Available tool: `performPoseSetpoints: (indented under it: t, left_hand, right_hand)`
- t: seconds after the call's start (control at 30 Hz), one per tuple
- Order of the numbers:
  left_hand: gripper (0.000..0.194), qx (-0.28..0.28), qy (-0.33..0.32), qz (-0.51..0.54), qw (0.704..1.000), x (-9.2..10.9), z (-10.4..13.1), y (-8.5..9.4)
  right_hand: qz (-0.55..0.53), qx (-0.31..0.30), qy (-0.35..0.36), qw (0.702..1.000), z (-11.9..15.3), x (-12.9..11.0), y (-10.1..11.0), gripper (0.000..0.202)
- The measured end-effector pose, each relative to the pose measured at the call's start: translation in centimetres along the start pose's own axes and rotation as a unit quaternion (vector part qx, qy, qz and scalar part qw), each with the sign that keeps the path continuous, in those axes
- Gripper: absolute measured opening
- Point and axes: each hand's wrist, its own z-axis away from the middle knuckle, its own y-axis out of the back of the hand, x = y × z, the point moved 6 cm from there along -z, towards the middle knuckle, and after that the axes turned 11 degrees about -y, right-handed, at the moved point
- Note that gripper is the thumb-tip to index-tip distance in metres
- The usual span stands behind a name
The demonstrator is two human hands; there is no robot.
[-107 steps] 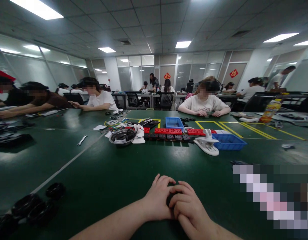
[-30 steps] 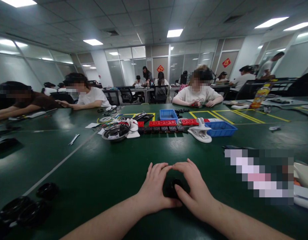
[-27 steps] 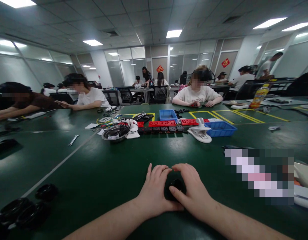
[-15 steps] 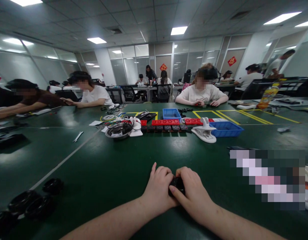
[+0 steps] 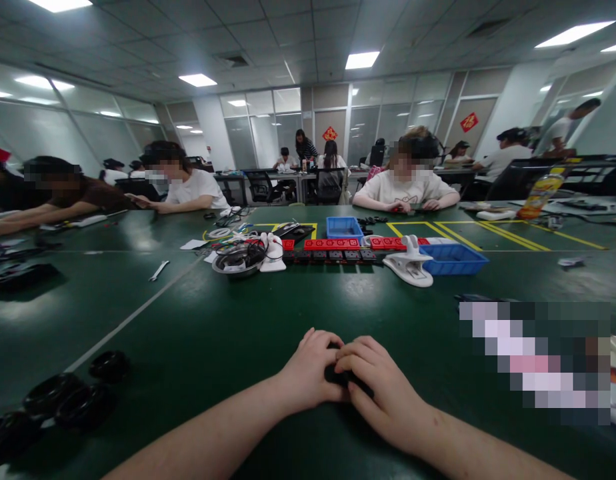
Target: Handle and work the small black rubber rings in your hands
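Both hands are closed round a small, dark black object (image 5: 344, 377) low over the green table, at the lower middle of the head view. My left hand (image 5: 314, 367) wraps its left side with the fingers curled. On the right, my right hand (image 5: 383, 377) lays its fingers over the top, the thumb along the near side. My fingers cover most of the object, so its kind cannot be made out. Several glossy black ring-shaped things (image 5: 55, 395) lie on the table to the left of my left forearm.
A metal bowl of cables (image 5: 238, 267), red-and-black socket-like strips (image 5: 333, 250), a white clamp (image 5: 411, 263) and two blue bins (image 5: 453, 259) stand across the table (image 5: 228, 320). A wrench (image 5: 159, 271) lies left. Co-workers sit beyond.
My right hand's fingers have shifted left over the top of the black object. My left hand has turned slightly and its raised finger has come down. The view has shifted a little.
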Motion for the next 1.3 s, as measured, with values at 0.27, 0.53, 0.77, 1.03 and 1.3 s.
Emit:
performPoseSetpoints:
  t: [0.27, 0.53, 0.77, 1.03, 1.3]
  left_hand:
    - [0.038, -0.016, -0.013, -0.023, 1.000, -0.2, 0.0, -0.6]
    - [0.043, -0.022, -0.019, -0.012, 1.000, 0.4, 0.1, -0.2]
    - [0.075, 0.002, 0.008, 0.028, 1.000, 0.7, 0.1, 0.2]
    - [0.076, 0.057, 0.037, -0.019, 0.997, 0.7, 0.2, 0.6]
    - [0.063, 0.098, 0.077, -0.065, 0.990, 1.5, 0.4, 0.4]
  right_hand:
    - [-0.044, -0.017, 0.051, 0.998, 0.7, -0.3, -0.4, 0.029]
    - [-0.011, -0.027, 0.084, 0.996, 1.1, -1.0, 0.1, 0.029]
    - [0.032, 0.092, 0.008, 0.995, 0.6, 0.9, 1.1, 0.030]
    - [0.018, 0.065, -0.075, 0.995, -0.1, 3.0, -0.6, 0.040]
    - [0.041, 0.057, -0.111, 0.991, -0.2, 3.1, -0.7, 0.037]
